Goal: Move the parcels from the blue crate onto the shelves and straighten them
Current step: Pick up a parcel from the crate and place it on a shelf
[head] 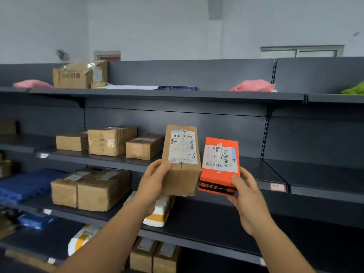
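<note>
Now both parcels up in front of middle shelf [256,164]; L hand [155,180] grip wrapped round lower edge of brown box [182,160], label "1-6" facing out; R hand [246,196] grip curled under orange box [219,166], "1-7"; boxes side by side, touching, prob. held so labels readable and order kept before setting down next to cardboard row [108,142]; blue crate not in view.

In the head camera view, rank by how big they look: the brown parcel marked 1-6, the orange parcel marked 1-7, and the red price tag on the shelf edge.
1. Brown parcel marked 1-6, in the left hand.
2. Orange parcel marked 1-7, in the right hand, a little smaller; both seem equally near.
3. Red price tag, by far the smallest, though farther away.
</note>
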Motion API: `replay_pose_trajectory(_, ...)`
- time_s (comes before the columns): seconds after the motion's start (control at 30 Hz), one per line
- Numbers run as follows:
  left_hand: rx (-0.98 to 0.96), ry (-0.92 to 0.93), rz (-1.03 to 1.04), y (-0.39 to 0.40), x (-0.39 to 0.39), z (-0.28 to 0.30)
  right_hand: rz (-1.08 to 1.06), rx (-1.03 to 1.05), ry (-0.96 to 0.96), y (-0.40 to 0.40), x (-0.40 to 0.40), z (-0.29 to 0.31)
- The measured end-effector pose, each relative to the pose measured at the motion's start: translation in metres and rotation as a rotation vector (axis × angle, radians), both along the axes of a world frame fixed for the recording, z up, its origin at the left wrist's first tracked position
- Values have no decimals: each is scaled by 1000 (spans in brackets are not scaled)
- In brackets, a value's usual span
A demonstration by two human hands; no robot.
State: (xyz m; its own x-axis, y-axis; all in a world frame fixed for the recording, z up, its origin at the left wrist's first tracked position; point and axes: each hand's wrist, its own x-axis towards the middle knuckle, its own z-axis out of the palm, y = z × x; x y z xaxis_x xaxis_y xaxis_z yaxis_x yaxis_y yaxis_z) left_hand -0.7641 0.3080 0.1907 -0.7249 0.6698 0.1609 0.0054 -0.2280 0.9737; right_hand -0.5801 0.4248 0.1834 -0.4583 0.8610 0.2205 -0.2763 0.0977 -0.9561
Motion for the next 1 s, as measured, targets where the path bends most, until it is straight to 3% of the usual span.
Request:
replay_pose_trajectory(0.4,-143,39,-16,80,-118,36,-100,43,-81,51,-118,28)
replay_pose_trajectory(0.67,-475,681,196,120,-192,16,-225,11,-177,69,-196,28)
replay_pose_trajectory(0.83,-603,1332,414,131,-216,14,-261,1,-208,66,-223,20)
replay_pose_trajectory(1.0,-659,1503,416,150,-235,23,-280,-34,-191,61,-236,14)
